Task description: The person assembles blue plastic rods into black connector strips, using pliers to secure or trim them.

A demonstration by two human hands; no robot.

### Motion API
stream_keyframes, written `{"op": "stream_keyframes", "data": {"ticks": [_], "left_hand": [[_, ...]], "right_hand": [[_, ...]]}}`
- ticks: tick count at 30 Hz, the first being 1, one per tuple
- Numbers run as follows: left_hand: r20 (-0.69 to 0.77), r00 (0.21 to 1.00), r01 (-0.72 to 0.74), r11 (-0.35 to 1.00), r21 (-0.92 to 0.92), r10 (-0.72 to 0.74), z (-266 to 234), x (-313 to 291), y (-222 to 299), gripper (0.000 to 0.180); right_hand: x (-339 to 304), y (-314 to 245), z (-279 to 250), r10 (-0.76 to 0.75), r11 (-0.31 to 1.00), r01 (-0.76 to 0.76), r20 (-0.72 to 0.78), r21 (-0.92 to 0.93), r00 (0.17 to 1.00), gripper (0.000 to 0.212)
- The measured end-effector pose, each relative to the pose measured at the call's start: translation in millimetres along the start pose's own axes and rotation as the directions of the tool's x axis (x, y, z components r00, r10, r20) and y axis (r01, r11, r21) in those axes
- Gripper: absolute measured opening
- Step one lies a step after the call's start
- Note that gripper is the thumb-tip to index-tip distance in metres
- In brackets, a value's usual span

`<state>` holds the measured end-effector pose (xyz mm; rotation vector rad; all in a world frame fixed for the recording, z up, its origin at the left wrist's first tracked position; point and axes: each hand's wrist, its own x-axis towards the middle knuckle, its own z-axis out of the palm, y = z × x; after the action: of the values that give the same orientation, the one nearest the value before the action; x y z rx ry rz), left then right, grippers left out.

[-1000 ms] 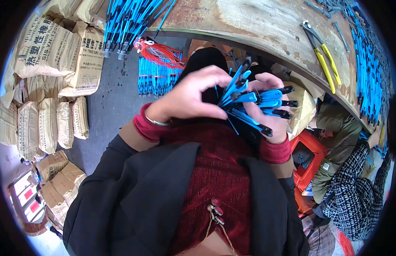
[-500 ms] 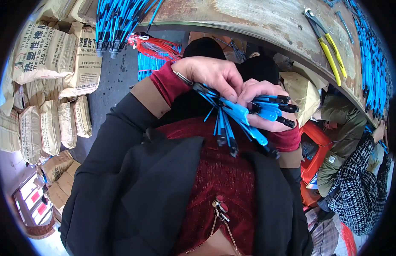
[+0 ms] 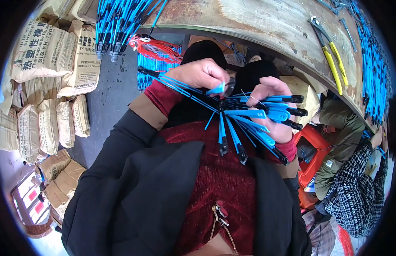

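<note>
A spread bundle of thin blue rods (image 3: 245,124) with black end pieces and flat blue tabs hangs in front of my chest. Fingers of my right hand (image 3: 274,91) are curled round its right side, where several black-tipped ends stick out past the palm. My left hand (image 3: 203,73) is closed in a pinch on a flat blue tab (image 3: 216,89) above the dark centre where the rods meet. A long black-tipped rod (image 3: 148,72) slants from that centre under my left wrist. Thin pale strands (image 3: 254,99) cross near my right fingertips.
A worn wooden table (image 3: 249,19) runs along the far side, with yellow-handled pliers (image 3: 332,62) and blue rods (image 3: 374,81) on it. Paper sacks (image 3: 46,51) are stacked at left. Red strands (image 3: 159,49) hang below the table edge. Another person's patterned sleeve (image 3: 355,187) is at right.
My left hand has drawn away from my right and lifted slightly, with a blue tab in its pinch. Right fingers have loosened upward. The long rod now shows at left.
</note>
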<state>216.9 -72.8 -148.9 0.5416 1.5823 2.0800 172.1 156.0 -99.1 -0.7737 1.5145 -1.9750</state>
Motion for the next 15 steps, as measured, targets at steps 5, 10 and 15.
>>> {"op": "stream_keyframes", "data": {"ticks": [5, 10, 15], "left_hand": [[-0.22, 0.975, -0.049, 0.997, -0.055, 0.035, 18.4, 2.5, 6.3, 0.036], [-0.326, 0.945, -0.027, 0.987, -0.158, -0.026, 27.0, 4.5, -1.1, 0.038], [-0.265, 0.958, -0.147, 0.98, -0.136, 0.107, 22.3, 3.3, -8.4, 0.034]], "right_hand": [[9.2, -9.6, 5.2, 0.004, 0.998, -0.001, 0.042, -0.063, 0.999, 0.054], [14.3, -11.1, 7.9, 0.042, 0.999, -0.042, -0.006, 0.001, 0.999, 0.051], [13.1, -14.0, 10.8, 0.114, 0.991, -0.119, -0.085, -0.062, 0.99, 0.052]]}}
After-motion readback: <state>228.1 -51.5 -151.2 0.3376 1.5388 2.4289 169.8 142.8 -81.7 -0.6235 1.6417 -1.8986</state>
